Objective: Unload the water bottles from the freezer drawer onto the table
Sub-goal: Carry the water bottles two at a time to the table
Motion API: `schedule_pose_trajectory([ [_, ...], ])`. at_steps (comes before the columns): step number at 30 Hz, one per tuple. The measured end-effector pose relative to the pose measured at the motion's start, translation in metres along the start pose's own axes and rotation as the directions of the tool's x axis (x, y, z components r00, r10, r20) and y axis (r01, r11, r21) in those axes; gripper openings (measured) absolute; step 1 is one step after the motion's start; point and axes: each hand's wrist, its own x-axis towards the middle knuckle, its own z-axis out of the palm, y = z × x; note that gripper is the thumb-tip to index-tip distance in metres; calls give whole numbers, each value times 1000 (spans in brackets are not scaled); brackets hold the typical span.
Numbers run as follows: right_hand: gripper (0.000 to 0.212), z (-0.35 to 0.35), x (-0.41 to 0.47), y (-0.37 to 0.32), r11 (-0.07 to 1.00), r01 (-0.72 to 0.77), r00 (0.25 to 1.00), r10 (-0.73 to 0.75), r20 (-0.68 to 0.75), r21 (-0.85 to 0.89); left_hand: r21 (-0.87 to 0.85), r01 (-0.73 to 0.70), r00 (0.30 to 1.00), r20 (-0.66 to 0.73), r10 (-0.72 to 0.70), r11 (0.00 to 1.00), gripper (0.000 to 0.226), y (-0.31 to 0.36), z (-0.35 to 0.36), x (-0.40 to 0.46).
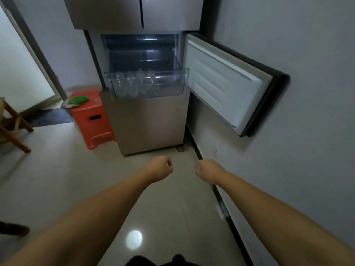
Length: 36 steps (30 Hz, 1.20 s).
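The fridge (146,120) stands against the grey wall (288,45) at the far side of a pale, glossy tiled floor (57,179) that carries one round glare spot; its freezer door (226,83) is swung wide to the right of the fridge, white ribbed lining facing out, its dark outer edge close against that wall; a clear freezer drawer (147,84) is pulled out from the fridge's open compartment, and the water bottles (134,83) stand upright inside it, bunched toward its left and middle, blurred through the plastic so their number cannot be told; to the left of the fridge, just beside its lower cabinet, sits a red plastic stool (94,120) with a green item (79,99) on top; further left of the fridge are wooden furniture legs (15,127) and a pale doorway; in front of the fridge, well apart from the drawer, the left hand (160,168) and right hand (208,170) hang over the floor, each curled into a loose fist with nothing in it.
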Motion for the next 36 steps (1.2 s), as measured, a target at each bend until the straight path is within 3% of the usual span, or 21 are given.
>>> schedule_pose_trajectory([
  [7, 22, -55, 95, -22, 996, 67, 997, -64, -39, 62, -24, 40, 998, -47, -41, 999, 25, -25, -46, 85],
  [10, 28, -82, 138, -39, 993, 78, 996, -73, -59, 85, -21, 16, 999, -50, -17, 1000, 23, -35, -71, 135],
  [18, 22, -183, 283, -103, 981, 101, 979, -69, -192, 162, 1, -80, 992, -101, 80, 997, 22, -67, -196, 279],
  [23, 27, -250, 339, -146, 952, 211, 904, -103, -416, 223, -13, -186, 963, -202, 179, 983, 23, -68, -269, 345],
  [27, 26, -298, 382, -174, 912, 296, 836, -103, -539, 284, -36, -167, 958, -241, 154, 985, 23, -72, -309, 397],
  [32, 26, -334, 448, -183, 917, 282, 871, -122, -476, 282, -154, -21, 977, -214, -13, 988, 23, -98, -329, 452],
  [36, 24, -337, 513, -181, 964, 180, 967, -137, -217, 194, -268, 142, 974, -135, -183, 953, 22, -123, -320, 496],
])
